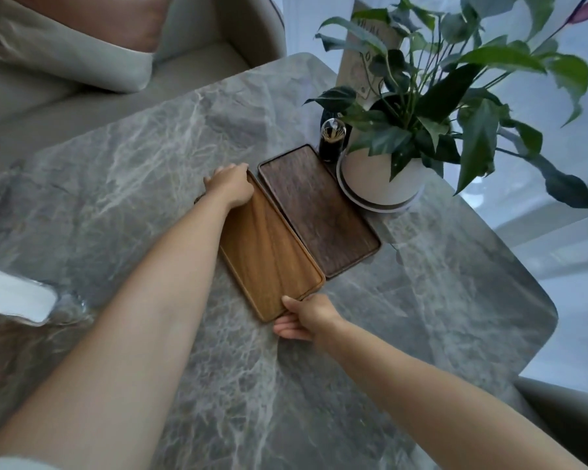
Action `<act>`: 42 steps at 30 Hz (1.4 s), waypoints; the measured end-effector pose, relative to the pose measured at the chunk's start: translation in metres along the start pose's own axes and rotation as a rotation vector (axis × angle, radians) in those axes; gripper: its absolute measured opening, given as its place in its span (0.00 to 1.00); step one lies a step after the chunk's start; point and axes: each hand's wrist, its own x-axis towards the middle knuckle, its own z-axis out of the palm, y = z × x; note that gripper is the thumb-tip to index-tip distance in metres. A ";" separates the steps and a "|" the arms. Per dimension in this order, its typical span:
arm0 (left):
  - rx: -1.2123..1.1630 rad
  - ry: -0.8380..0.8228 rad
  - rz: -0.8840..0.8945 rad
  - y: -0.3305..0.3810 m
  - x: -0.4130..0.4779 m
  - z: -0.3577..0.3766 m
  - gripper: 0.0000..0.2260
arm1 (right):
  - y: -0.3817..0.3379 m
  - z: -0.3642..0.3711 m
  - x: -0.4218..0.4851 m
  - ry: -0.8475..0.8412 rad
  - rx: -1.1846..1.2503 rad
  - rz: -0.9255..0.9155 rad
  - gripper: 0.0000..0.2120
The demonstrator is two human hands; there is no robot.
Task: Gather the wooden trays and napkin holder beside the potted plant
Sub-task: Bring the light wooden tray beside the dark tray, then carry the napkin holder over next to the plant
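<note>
Both hands gripped the light tray [272, 256] snug at the dark tray's [319, 212] 8 o'clock beside the potted plant [384, 178]; napkin holder nowhere visible yet.

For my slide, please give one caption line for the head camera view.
Both hands, left hand and right hand, hold the light wooden tray beside the dark wooden tray near the potted plant.

A honey-brown wooden tray [272, 262] and a dark walnut-brown tray [316, 212] lie on the grey, white-veined marble desk [123, 184]; the round plant pot [377, 178] is white.
</note>
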 end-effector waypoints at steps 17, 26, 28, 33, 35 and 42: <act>0.031 0.023 0.038 0.004 0.004 0.014 0.28 | -0.005 0.003 0.003 -0.023 -0.012 0.013 0.17; -0.040 0.206 0.050 -0.020 -0.045 0.004 0.28 | -0.008 0.003 -0.019 0.158 -0.262 -0.250 0.14; -0.057 0.256 0.063 -0.029 -0.065 -0.001 0.28 | -0.015 0.009 -0.027 0.225 -0.398 -0.386 0.13; -0.109 0.433 0.099 -0.064 -0.119 -0.026 0.28 | -0.035 0.050 -0.049 0.294 -0.741 -0.664 0.29; -0.120 0.511 0.107 -0.086 -0.141 -0.041 0.28 | -0.041 0.076 -0.058 0.263 -0.812 -0.785 0.35; -0.212 0.688 -0.040 -0.186 -0.200 -0.083 0.27 | -0.051 0.181 -0.089 0.146 -0.911 -1.174 0.47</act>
